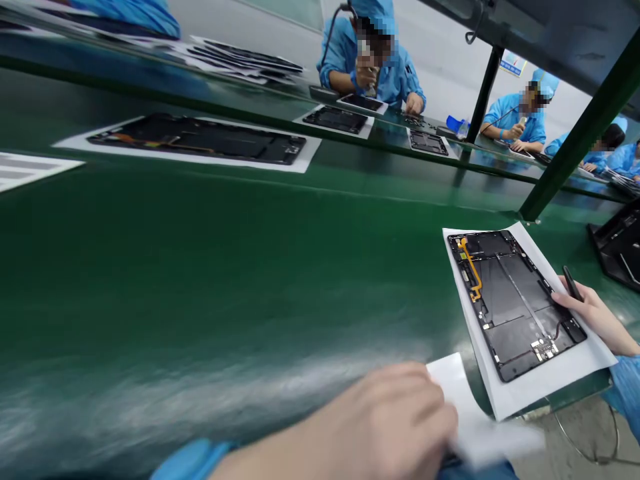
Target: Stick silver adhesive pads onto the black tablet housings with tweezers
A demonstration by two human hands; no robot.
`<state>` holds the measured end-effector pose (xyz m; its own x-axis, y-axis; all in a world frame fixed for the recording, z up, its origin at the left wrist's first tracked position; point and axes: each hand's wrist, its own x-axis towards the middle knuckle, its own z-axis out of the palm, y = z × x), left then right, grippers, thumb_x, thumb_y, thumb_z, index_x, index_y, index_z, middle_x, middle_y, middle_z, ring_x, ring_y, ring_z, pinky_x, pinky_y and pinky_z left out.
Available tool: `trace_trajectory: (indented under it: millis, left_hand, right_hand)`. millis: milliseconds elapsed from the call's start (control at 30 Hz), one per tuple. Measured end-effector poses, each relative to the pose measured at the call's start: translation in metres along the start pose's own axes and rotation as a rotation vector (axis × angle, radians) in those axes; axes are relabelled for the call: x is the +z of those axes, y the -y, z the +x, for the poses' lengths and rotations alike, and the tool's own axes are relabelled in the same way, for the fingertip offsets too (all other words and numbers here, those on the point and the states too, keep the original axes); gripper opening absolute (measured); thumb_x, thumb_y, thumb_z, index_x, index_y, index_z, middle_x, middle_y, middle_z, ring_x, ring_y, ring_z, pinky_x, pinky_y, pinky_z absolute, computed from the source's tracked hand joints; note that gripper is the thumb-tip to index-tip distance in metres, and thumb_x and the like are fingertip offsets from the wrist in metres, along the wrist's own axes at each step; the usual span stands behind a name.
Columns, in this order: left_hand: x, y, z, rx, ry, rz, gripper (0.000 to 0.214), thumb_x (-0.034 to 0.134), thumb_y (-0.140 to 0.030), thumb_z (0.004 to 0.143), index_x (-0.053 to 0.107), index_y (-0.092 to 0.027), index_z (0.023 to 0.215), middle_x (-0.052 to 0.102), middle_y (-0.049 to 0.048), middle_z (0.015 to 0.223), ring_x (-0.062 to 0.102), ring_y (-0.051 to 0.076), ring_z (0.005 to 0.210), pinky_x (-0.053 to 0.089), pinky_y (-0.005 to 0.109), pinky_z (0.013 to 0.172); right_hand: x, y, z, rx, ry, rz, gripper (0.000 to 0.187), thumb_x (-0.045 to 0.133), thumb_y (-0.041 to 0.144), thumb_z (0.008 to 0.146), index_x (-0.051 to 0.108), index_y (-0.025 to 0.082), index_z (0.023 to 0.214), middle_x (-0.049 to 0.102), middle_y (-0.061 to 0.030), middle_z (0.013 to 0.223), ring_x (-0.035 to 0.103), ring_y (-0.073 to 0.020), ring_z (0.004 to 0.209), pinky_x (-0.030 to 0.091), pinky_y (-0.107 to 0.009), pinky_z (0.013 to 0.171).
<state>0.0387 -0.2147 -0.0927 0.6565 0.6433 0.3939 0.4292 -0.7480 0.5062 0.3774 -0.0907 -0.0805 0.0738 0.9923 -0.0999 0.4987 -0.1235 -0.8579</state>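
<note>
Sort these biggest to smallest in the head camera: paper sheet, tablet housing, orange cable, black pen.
Paper sheet, tablet housing, then orange cable and black pen: those two look alike, so I can't rank them.

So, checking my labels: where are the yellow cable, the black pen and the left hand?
Yellow cable (470, 267): head view, on its middle run.
Black pen (573, 283): head view, on its shaft above the fingers.
Left hand (385, 420): head view, on the blurred back of the hand.

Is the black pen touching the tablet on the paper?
Apart. The head view shows a strip of white paper between the black pen in the right hand and the edge of the tablet casing.
</note>
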Motion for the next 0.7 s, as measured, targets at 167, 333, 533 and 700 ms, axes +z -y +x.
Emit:
trace_trajectory:
  millis: [167,333,533,700]
  left_hand:
    - [-0.029,0.027,0.046,-0.597,-0.098,-0.477,0.038,0.038,-0.048,0.092,0.061,-0.018,0.088,0.073,0.005,0.081,0.069,0.02,0.067,0.056,0.028,0.062]
    - [-0.036,0.05,0.055,-0.719,0.089,0.004,0.049,0.047,-0.049,0.085,0.032,-0.022,0.047,0.038,0.0004,0.041,0.038,0.013,0.034,0.021,0.024,0.037]
    - [-0.03,0.043,0.043,-0.423,-0.021,0.464,0.028,0.047,-0.029,0.092,0.06,-0.017,0.071,0.067,0.0107,0.072,0.065,0.026,0.071,0.046,0.032,0.059]
    - [-0.005,0.047,0.035,-0.046,0.168,0.437,0.052,0.042,-0.035,0.103,0.044,-0.007,0.147,0.043,0.0207,0.155,0.035,0.038,0.146,0.033,0.056,0.116]
  right_hand:
    - [0.005,-0.001,-0.002,-0.105,0.064,-0.067,0.065,0.079,0.067,0.062,0.073,0.018,0.103,0.076,-0.0104,0.114,0.064,-0.0369,0.117,0.052,-0.042,0.099]
    - [0.003,0.006,0.009,-0.246,0.096,-0.143,0.061,0.079,0.065,0.064,0.075,0.018,0.103,0.077,-0.0084,0.108,0.069,-0.0326,0.107,0.055,-0.037,0.09]
    - [-0.022,0.033,0.023,-0.38,-0.171,-0.22,0.041,0.084,0.055,0.064,0.073,0.016,0.062,0.064,-0.0032,0.055,0.053,-0.0158,0.051,0.038,-0.027,0.048]
    - [0.017,0.079,-0.005,-0.564,-0.1,0.123,0.05,0.058,0.059,0.091,0.072,0.017,0.066,0.067,-0.0051,0.062,0.06,-0.0146,0.052,0.048,-0.028,0.053]
